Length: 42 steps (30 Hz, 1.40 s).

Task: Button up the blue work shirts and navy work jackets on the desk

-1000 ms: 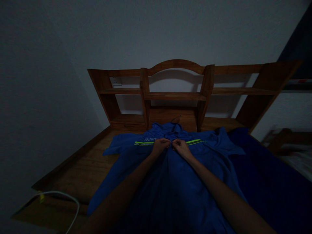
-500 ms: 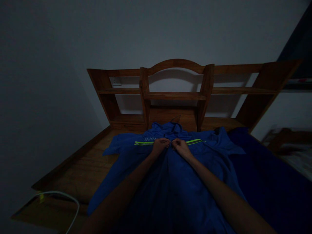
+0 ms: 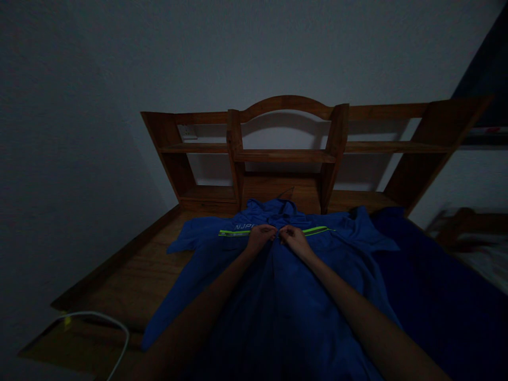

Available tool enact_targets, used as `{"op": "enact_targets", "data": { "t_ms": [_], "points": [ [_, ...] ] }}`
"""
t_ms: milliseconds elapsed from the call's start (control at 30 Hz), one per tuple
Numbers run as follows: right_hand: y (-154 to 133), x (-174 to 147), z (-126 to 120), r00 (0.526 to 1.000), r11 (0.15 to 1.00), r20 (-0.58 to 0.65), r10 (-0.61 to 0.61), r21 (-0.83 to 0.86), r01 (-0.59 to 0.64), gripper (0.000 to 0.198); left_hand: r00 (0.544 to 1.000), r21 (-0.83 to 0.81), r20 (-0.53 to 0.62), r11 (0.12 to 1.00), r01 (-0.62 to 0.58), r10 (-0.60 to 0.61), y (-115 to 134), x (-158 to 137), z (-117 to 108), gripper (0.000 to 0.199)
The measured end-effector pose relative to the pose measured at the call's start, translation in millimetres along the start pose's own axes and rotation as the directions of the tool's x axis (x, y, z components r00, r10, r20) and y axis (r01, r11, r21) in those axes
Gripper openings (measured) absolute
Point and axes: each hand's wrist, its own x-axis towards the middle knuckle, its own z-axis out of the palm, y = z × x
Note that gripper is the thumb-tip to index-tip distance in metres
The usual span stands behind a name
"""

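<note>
A blue short-sleeved shirt [image 3: 309, 301] lies spread on the wooden bed boards, collar toward the headboard, with white lettering and yellow-green stripes across the chest. At its front opening, level with the stripes, my left hand [image 3: 262, 237] pinches one edge of the cloth. Close beside it, my right hand [image 3: 293, 239] pinches the other edge, its fingers curled. The fingertips of both hands nearly meet at the middle of the chest. Whatever small fastening lies between them is too dark and small to make out.
A wooden headboard with shelves [image 3: 286, 155] stands behind the shirt, against the wall [image 3: 254, 47]. Dark blue cloth [image 3: 428, 296] covers the boards at right. A white cable [image 3: 119, 323] curves over the bed boards [image 3: 146, 270] at lower left. A wall socket [image 3: 188, 131] shows through the left shelf.
</note>
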Motion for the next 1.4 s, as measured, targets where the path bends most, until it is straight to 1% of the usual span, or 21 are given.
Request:
{"op": "enact_targets", "data": {
  "t_ms": [233, 467, 767, 967, 1133, 1400],
  "points": [
    [-1.7, 0.2, 0.5, 1.0, 1.0, -0.01, 0.016, 0.014, -0.016, 0.018, 1.0, 0.007, 0.006, 1.0, -0.002, 0.002, 6.3, -2.7, 1.6, 0.01],
    [1.7, 1.1, 0.9, 1.0, 1.0, -0.012, 0.018, 0.025, -0.017, 0.019, 0.999, 0.042, -0.025, 0.999, -0.032, 0.033, 3.7, -2.2, 1.5, 0.011],
    [4.0, 2.1, 0.8, 1.0, 0.999, -0.014, 0.012, 0.03, -0.012, 0.017, 0.999, 0.06, -0.014, 0.998, -0.029, 0.03, 6.8, -4.0, -1.1, 0.011],
    [3.9, 1.9, 0.7, 1.0, 0.999, -0.009, 0.004, 0.038, -0.004, 0.022, 1.0, 0.01, -0.02, 1.0, 0.0, 0.0, 4.2, -2.1, -0.4, 0.011],
    [1.6, 0.7, 1.0, 1.0, 0.999, -0.023, 0.002, 0.054, -0.001, 0.024, 0.999, -0.06, -0.021, 0.998, 0.034, -0.036, 7.1, -3.2, 2.0, 0.007],
    [-0.3, 0.6, 1.5, 0.999, 0.996, -0.038, 0.019, 0.083, -0.015, 0.027, 0.998, -0.152, -0.013, 0.987, 0.057, -0.06, 7.5, -4.8, 2.9, 0.011]
  ]
}}
